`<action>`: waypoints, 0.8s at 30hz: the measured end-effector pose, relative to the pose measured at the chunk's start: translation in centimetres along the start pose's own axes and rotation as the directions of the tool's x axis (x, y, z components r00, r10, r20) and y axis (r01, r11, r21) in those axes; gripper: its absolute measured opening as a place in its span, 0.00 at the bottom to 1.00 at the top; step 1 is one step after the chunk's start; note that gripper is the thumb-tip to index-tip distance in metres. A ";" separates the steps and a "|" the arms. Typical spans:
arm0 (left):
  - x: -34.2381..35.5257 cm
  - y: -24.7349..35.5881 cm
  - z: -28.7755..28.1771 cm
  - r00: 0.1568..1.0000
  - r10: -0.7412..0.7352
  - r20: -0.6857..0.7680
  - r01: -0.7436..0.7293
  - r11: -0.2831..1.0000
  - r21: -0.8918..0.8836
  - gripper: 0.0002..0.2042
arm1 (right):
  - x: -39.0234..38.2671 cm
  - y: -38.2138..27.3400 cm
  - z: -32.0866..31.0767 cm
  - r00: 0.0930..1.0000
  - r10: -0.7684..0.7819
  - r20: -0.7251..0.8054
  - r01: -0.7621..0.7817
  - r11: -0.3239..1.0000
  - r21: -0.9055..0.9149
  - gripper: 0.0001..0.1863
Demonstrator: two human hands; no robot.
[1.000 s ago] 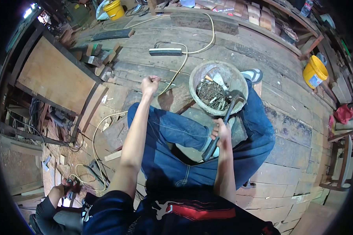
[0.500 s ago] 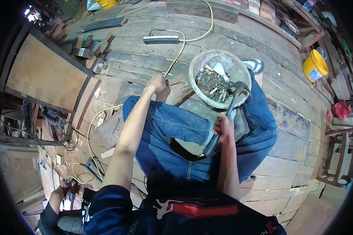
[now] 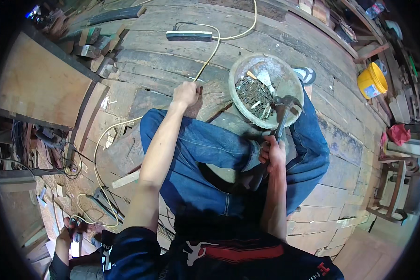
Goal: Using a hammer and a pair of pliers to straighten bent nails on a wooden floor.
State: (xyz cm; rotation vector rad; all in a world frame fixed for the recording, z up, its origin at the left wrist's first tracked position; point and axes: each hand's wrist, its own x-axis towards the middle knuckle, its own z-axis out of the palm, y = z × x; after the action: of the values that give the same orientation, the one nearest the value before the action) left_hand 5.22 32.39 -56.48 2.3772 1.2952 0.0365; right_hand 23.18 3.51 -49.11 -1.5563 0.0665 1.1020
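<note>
My right hand [image 3: 274,153] is wrapped round the handle of a claw hammer [image 3: 287,103]. The hammer's head hangs over the near right rim of a round grey basin [image 3: 234,95]. Nails [image 3: 254,96] are heaped inside the basin, beside a pale flat-bladed tool [image 3: 264,79]. My left hand [image 3: 186,94] is closed, fingers down, at the near left edge of a worn wooden block [image 3: 215,96]. Whatever its fingers grip is hidden. A cream power cord [image 3: 209,58] passes close behind this hand.
A power strip [image 3: 189,36] lies ahead on the plank floor. Wood offcuts [image 3: 91,49] are piled at the left by a framed panel [image 3: 49,79]. On the right stand a yellow bucket [image 3: 371,80] and a small wooden frame [image 3: 391,189]. Another person's hand [image 3: 73,226] shows at lower left.
My view has shifted slightly. My right hand and the hammer have moved a little, the handle now more upright in the picture. My left hand stays closed at the wooden block.
</note>
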 end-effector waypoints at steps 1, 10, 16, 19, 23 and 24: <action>0.0 0.0 0.1 1.000 0.003 0.005 -0.003 1.000 0.017 0.08 | -0.2 -0.1 0.1 1.000 -0.001 0.005 0.001 1.000 -0.026 0.14; 0.0 -0.1 0.5 0.999 -0.033 0.044 0.030 0.998 0.056 0.09 | -3.1 -1.1 3.1 0.988 -0.041 0.150 0.072 0.976 -0.207 0.12; -0.2 0.3 0.6 0.998 -0.015 0.060 0.011 0.998 0.068 0.10 | -3.4 -0.8 6.7 0.927 -0.003 0.374 0.174 0.890 -0.422 0.10; -0.3 0.4 0.5 0.996 -0.029 0.079 0.023 0.997 0.080 0.11 | -2.8 -0.4 8.0 0.909 -0.019 0.417 0.227 0.861 -0.456 0.11; -1.1 0.4 -0.1 0.993 -0.063 0.101 0.051 0.992 0.118 0.11 | -0.6 1.1 9.7 0.846 -0.187 0.499 0.491 0.638 -0.593 0.15; -1.2 0.4 -0.3 0.993 -0.068 0.099 0.056 0.991 0.124 0.11 | 0.1 1.6 9.9 0.824 -0.211 0.526 0.521 0.646 -0.558 0.15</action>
State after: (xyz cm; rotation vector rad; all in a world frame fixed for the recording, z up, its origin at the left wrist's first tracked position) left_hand 4.79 31.32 -55.82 2.4024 1.3564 -0.1861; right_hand 16.42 10.92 -49.18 -1.8078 -1.0469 1.1465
